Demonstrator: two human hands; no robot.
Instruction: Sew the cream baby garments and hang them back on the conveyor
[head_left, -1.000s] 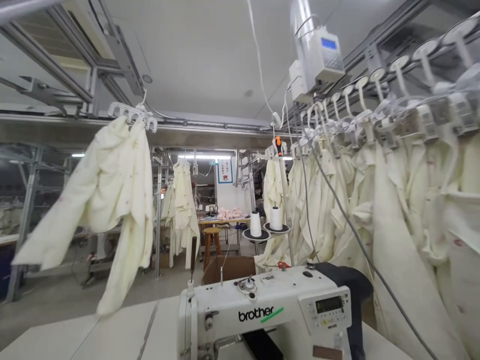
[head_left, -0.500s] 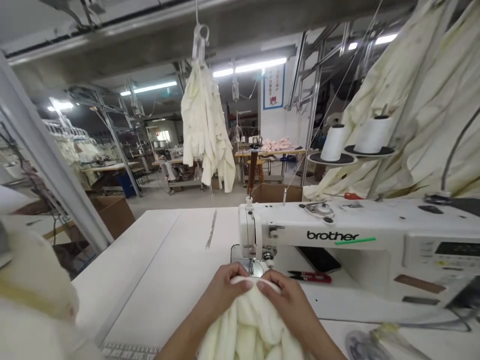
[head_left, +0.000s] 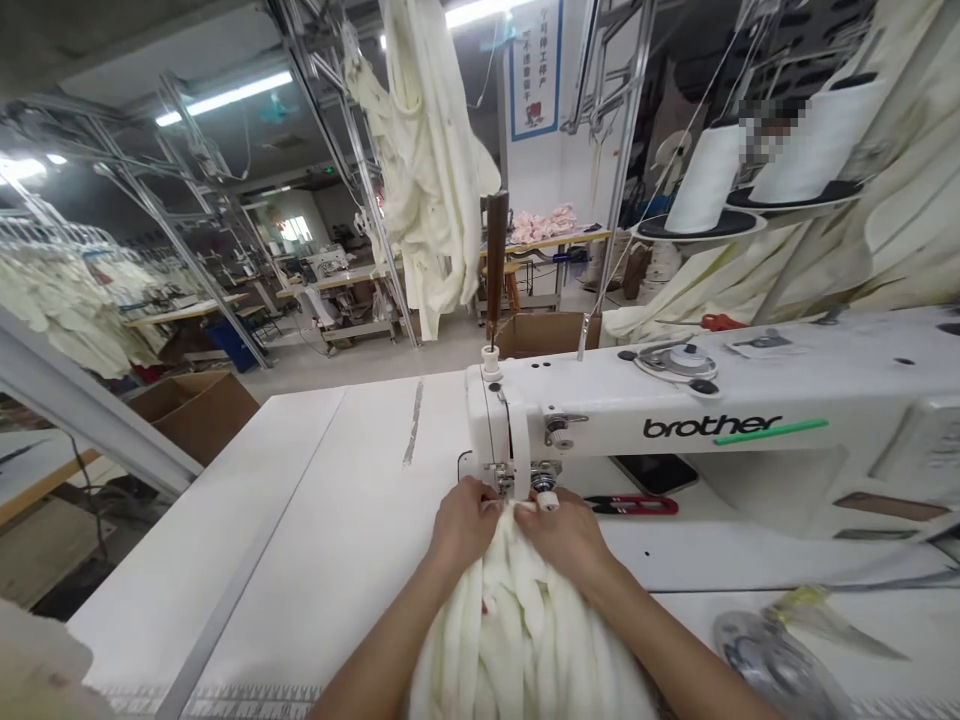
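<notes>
A cream knit garment hangs in folds toward me from its top edge, which lies at the needle area of the white sewing machine. My left hand pinches that edge just left of the presser foot. On the other side, my right hand grips the same edge, close under the thread tension knob. Both sets of fingertips are partly hidden by the cloth and the machine head. The needle itself cannot be made out.
Red thread snips and a dark phone lie under the machine arm. White thread cones stand at upper right. Cream garments hang beyond the white table. A clear plastic item rests at lower right.
Both hands have moved forward, bringing the garment's edge up to the presser foot. The camera view has tilted down and come closer to the machine.
</notes>
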